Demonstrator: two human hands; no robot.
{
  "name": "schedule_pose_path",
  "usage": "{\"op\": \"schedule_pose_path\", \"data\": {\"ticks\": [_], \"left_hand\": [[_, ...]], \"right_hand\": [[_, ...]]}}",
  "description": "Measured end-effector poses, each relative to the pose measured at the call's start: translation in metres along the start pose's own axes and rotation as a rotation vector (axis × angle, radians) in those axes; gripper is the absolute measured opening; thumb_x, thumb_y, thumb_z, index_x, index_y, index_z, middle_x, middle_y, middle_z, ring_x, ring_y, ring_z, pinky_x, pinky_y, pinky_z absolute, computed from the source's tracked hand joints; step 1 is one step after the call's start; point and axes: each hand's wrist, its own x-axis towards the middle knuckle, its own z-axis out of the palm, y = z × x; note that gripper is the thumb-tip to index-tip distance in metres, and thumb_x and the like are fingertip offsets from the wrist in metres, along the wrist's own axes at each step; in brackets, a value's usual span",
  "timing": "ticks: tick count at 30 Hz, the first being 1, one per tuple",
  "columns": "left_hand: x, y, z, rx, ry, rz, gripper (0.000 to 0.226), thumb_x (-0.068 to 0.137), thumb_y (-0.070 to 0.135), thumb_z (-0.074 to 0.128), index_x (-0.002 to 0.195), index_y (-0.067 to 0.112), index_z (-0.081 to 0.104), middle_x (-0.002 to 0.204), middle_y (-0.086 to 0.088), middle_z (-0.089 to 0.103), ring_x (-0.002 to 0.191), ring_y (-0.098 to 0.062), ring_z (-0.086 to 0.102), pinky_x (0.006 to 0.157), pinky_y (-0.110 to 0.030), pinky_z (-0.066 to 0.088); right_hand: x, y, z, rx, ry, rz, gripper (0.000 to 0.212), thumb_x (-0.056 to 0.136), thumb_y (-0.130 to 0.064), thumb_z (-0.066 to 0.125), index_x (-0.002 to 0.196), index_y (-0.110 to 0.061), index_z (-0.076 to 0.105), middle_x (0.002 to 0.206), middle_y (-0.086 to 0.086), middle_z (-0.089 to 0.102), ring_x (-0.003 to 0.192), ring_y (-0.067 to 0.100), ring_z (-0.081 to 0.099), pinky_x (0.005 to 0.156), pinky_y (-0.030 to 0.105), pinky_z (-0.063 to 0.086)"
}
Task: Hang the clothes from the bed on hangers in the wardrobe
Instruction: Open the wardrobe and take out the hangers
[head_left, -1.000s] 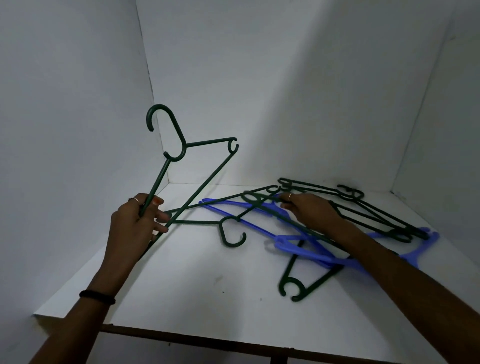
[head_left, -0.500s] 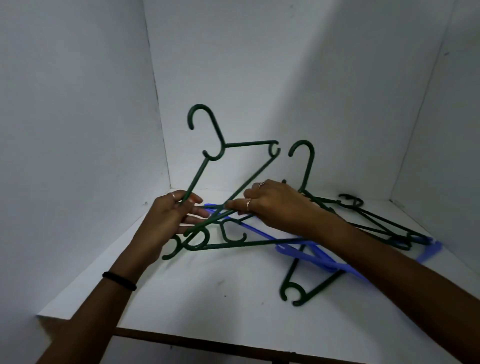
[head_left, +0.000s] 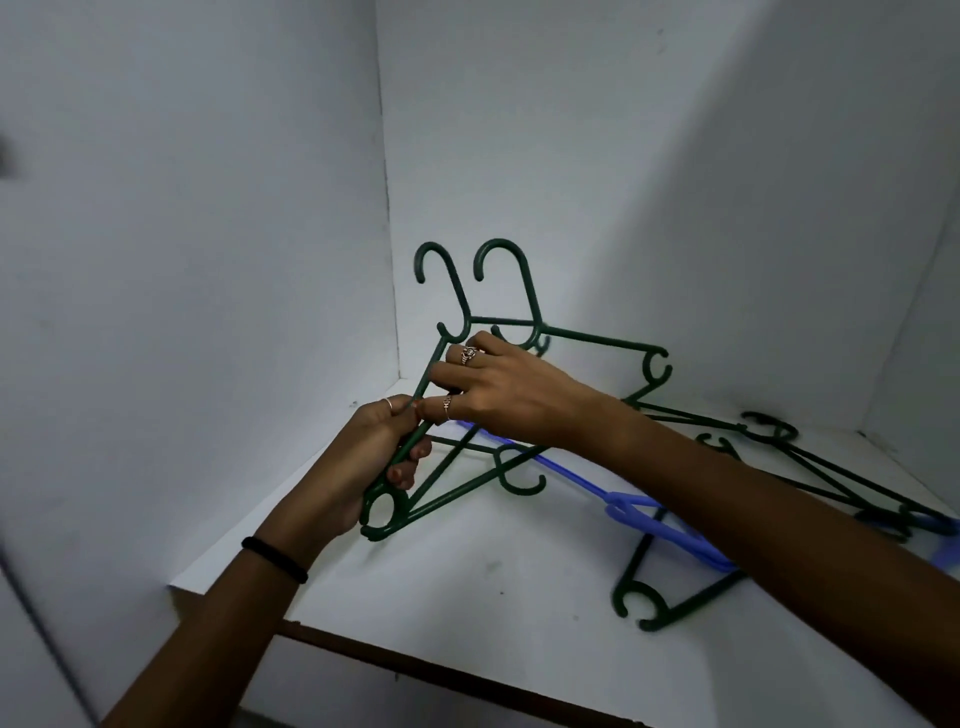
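Note:
Two dark green hangers stand upright over the white wardrobe shelf (head_left: 467, 587), hooks side by side. My left hand (head_left: 382, 452) grips the sloping arm of the first green hanger (head_left: 441, 291). My right hand (head_left: 498, 392) holds the second green hanger (head_left: 592, 340) against the first, fingers curled round the bars just above my left hand. A third green hanger (head_left: 514, 475) lies flat under them. No clothes are in view.
A blue hanger (head_left: 654, 519) lies on the shelf under my right forearm. Several more green hangers (head_left: 810, 457) lie tangled at the back right, one (head_left: 644, 605) near the front edge. White walls close the shelf on the left, back and right.
My right hand lifted a second green hanger from the pile and brought it left against the one in my left hand. Both hands have come together.

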Motion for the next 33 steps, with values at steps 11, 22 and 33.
{"op": "schedule_pose_path", "data": {"ticks": [11, 22, 33], "left_hand": [[-0.013, 0.002, -0.057, 0.136, 0.239, 0.129, 0.027, 0.094, 0.026, 0.059, 0.104, 0.001, 0.060, 0.052, 0.005, 0.032, 0.043, -0.009, 0.022, 0.040, -0.019, 0.022], [-0.003, -0.003, -0.070, 0.162, 0.323, 0.182, 0.012, 0.095, 0.023, 0.058, 0.096, 0.012, 0.063, 0.046, 0.010, 0.038, 0.041, -0.007, 0.027, 0.040, -0.019, 0.027], [0.013, 0.006, -0.067, 0.222, 0.302, 0.259, 0.016, 0.094, 0.018, 0.059, 0.096, 0.003, 0.064, 0.054, 0.003, 0.045, 0.046, -0.006, 0.038, 0.045, -0.017, 0.034]], "right_hand": [[-0.018, -0.013, 0.016, 0.166, 0.136, 0.399, 0.036, 0.099, -0.040, 0.042, 0.104, -0.012, 0.065, 0.099, 0.004, 0.064, 0.086, 0.024, 0.059, 0.075, 0.036, 0.045], [-0.064, -0.057, 0.066, 0.196, -0.876, 0.504, 0.043, 0.098, -0.024, 0.045, 0.140, -0.015, 0.038, 0.138, 0.005, 0.048, 0.120, 0.026, 0.052, 0.093, 0.038, 0.043], [-0.058, 0.029, 0.016, 0.040, -0.253, 0.323, 0.060, 0.042, 0.015, 0.075, 0.095, -0.011, 0.071, 0.080, 0.003, 0.068, 0.068, 0.024, 0.067, 0.057, 0.030, 0.051]]}}
